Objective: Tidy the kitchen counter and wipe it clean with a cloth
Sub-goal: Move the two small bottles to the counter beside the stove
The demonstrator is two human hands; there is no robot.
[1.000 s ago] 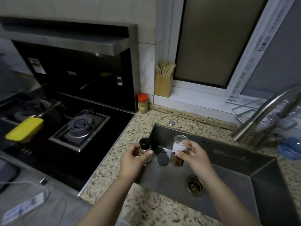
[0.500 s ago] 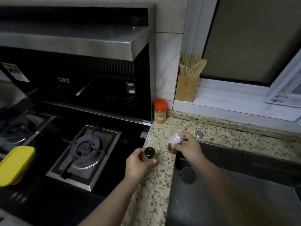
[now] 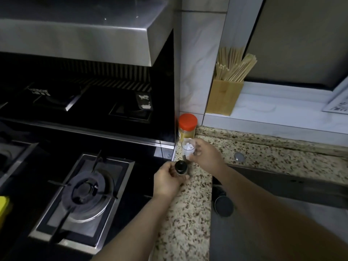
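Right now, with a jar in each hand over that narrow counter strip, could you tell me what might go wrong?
1. The strip of granite counter between the hob and the sink is narrow; the black-capped jar in the left hand could tip onto the gas burner.
2. The clear jar in the right hand is close to the red-lidded jar and may knock it.
3. The right forearm passes over a dark round object in the sink.

Stove (image 3: pixel 82 193) left of counter (image 3: pixel 188 213), sink (image 3: pixel 273 213) right, jar (image 3: pixel 187 127) behind.
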